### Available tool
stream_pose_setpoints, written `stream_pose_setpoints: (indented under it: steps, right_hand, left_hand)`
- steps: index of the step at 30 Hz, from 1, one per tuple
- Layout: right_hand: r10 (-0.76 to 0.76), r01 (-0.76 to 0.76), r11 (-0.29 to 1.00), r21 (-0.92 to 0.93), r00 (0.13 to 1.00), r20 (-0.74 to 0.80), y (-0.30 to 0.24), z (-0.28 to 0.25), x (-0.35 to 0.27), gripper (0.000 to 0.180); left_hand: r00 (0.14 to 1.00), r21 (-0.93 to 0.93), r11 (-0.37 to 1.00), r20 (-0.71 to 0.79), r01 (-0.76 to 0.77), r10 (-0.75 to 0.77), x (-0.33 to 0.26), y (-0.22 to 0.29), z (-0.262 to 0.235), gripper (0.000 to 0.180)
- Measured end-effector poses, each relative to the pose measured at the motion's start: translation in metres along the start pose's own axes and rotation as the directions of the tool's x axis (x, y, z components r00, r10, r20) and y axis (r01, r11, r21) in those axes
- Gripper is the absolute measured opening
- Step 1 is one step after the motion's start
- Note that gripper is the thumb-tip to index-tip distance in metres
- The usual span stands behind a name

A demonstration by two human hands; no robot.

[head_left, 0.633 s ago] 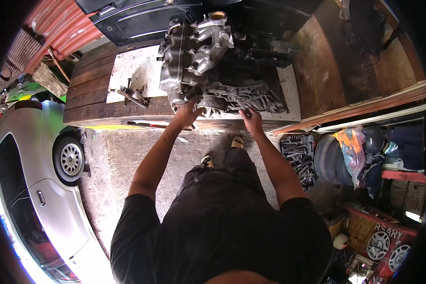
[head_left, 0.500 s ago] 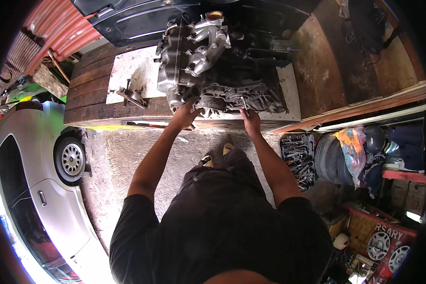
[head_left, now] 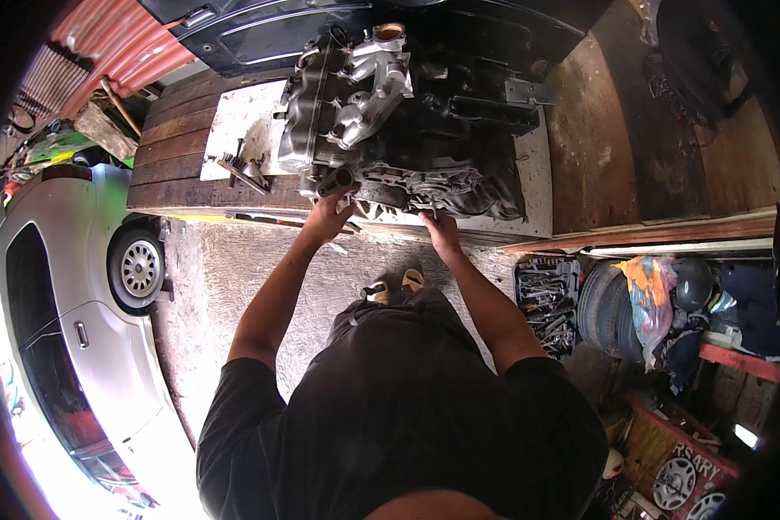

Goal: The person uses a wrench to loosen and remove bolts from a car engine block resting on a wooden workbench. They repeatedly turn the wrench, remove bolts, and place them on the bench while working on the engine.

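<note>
Outdoors, on a wooden table [head_left: 182, 147], both hands' grips grasp the car engine's [head_left: 390, 130] near edge: left hand [head_left: 328, 217], right hand [head_left: 442, 232].

This is a car repair workshop, partly open to the outside. A big metal car engine [head_left: 381, 121] sits on a wooden tabletop [head_left: 182, 147], with loose metal parts [head_left: 244, 169] beside it. A silver car [head_left: 69, 321] is parked on the rough concrete floor [head_left: 225, 286]. An open case of wrenches and sockets [head_left: 546, 299] lies on the ground near a spare tire [head_left: 605, 308]. Wheel rims [head_left: 676, 481] are piled in a corner. A rusty red tin sheet [head_left: 113, 43] stands at the back.
</note>
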State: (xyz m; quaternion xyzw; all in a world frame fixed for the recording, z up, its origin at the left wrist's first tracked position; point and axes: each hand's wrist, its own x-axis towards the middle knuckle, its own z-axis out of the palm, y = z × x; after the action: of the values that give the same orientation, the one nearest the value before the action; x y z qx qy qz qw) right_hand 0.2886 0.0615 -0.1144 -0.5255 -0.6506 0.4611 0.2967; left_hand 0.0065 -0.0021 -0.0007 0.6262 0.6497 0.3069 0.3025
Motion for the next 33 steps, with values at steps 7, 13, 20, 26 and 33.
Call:
stream_pose_setpoints:
  steps: [7, 13, 20, 26, 33]
  right_hand:
    - [0.164, -0.168, 0.977, 0.133, 0.986, 0.041, -0.033, -0.014, 0.001, 0.051]
    - [-0.015, 0.015, 0.997, 0.081, 1.000, -0.004, -0.012, -0.010, 0.010, 0.040]
    - [0.098, -0.115, 0.964, 0.239, 0.992, 0.085, -0.006, 0.001, 0.017, 0.026]
    - [-0.084, 0.074, 0.990, -0.121, 0.993, -0.081, -0.011, 0.004, 0.022, 0.032]
    - [-0.071, 0.039, 0.980, -0.198, 0.985, -0.159, -0.021, 0.014, 0.023, 0.036]
  left_hand:
    - [0.995, 0.037, 0.994, -0.013, 0.100, -0.099, 0.001, 0.005, 0.001, 0.043]
    - [0.991, 0.095, 0.987, -0.047, 0.130, -0.126, 0.000, 0.005, 0.004, 0.043]
    - [0.994, 0.051, 0.996, -0.076, 0.079, -0.075, 0.001, -0.003, 0.009, 0.043]
    - [0.998, 0.026, 0.999, -0.064, 0.029, -0.027, 0.004, -0.005, 0.008, 0.043]
    - [1.000, 0.014, 1.000, -0.018, 0.014, -0.014, 0.003, -0.004, 0.003, 0.046]
